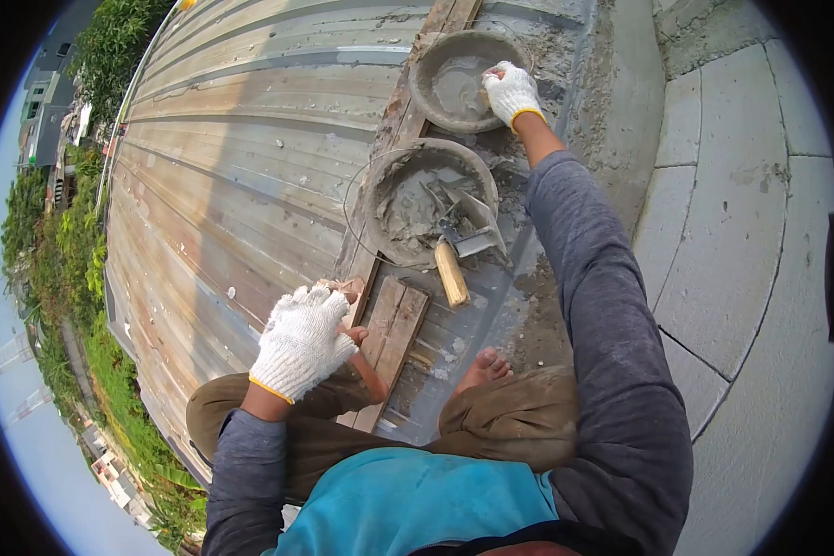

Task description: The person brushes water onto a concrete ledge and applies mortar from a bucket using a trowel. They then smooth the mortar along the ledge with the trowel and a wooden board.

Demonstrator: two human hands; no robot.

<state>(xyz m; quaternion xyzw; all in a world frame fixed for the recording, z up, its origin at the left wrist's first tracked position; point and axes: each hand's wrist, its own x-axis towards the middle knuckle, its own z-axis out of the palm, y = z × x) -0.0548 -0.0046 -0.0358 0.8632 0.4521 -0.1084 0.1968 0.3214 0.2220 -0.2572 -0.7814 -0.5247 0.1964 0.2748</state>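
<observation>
My right hand, in a white knit glove with a yellow cuff, is closed over the right side of the far mortar bucket. Its fingers curl inward above the wet grey mortar; what they grip is hidden. Nearer stands a second bucket holding thicker mortar. Across its right rim lies a trowel, its wooden handle pointing toward me. My left hand, gloved alike with bare fingertips, hovers over my left knee and foot. Its fingers are loosely bent, thumb apart, holding nothing visible.
Corrugated metal roofing slopes away on the left, toward trees and buildings below. A long wooden plank runs beside the buckets, and a short board lies by my feet. On the right rises a grey block wall. My bare right foot rests near it.
</observation>
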